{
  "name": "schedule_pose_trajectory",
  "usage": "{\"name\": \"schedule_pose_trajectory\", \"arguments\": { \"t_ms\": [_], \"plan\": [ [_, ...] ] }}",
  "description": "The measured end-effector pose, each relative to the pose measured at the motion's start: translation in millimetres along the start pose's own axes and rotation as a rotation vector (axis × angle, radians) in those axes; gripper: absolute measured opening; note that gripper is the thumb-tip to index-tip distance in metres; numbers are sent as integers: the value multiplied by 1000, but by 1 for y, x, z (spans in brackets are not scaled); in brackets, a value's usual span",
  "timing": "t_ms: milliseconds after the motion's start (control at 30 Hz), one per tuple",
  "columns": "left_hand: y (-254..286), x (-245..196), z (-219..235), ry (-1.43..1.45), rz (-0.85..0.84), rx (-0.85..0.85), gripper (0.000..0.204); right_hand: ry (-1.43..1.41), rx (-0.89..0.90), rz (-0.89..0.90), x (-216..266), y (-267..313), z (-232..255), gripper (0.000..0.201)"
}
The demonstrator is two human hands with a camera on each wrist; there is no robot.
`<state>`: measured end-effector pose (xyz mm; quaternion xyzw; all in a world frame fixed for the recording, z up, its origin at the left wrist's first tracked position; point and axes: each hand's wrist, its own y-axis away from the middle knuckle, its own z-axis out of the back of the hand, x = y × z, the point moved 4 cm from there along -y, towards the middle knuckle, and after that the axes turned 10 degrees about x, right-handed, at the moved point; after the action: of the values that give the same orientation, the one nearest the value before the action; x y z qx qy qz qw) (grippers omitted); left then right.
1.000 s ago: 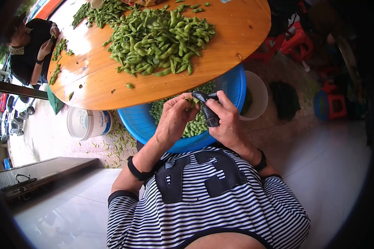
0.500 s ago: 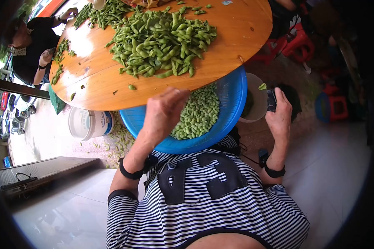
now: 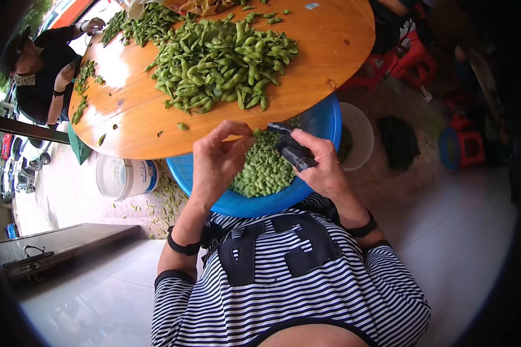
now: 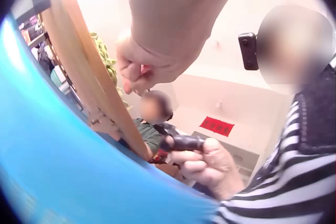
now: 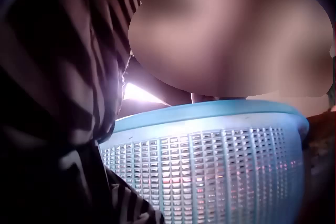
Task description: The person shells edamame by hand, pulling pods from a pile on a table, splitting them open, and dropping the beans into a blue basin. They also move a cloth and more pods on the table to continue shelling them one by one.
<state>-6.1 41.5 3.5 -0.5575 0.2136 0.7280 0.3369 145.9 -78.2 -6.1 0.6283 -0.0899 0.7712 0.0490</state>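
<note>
In the head view my left hand [image 3: 217, 159] is over the near side of the blue basket [image 3: 182, 179]. Its thumb and forefinger pinch a small edamame pod [image 3: 257, 132], mostly hidden by the fingertips. Close on its right is my right hand [image 3: 324, 162], with black coverings [image 3: 295, 153] over what look like its thumb and forefinger; these stand a little apart. The left wrist view also has the right hand [image 4: 210, 166], with the other fingers curled under the black covering. Below both hands, shelled green beans [image 3: 266, 170] fill the bottom of the basket.
A large heap of edamame pods [image 3: 220, 63] covers part of the wooden table [image 3: 324, 52], whose edge overhangs the basket. White buckets stand left [image 3: 113, 176] and right [image 3: 359, 136] of it. Another person [image 3: 43, 69] sits at the table's far left. Red stools [image 3: 414, 61] are at right.
Half a second ago the right hand was out over the right bucket with a green pod piece at its fingertips; it has come back left over the basket. The left hand has moved only slightly.
</note>
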Motion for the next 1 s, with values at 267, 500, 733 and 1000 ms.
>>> {"name": "schedule_pose_trajectory", "arguments": {
  "t_ms": [267, 500, 733, 1000],
  "plan": [
    [5, 15, -27, 569, 201, 157, 8, -198, 109, -41, 9, -1, -5, 39],
    [6, 11, -30, 511, 146, 120, 8, -159, 95, -82, 4, 1, -4, 38],
    [6, 25, -33, 973, 328, 408, 14, -669, 269, -163, -16, 0, 2, 40],
    [11, 23, -41, 636, 229, 219, 16, -584, 223, -151, -17, 1, -8, 38]
  ]
}}
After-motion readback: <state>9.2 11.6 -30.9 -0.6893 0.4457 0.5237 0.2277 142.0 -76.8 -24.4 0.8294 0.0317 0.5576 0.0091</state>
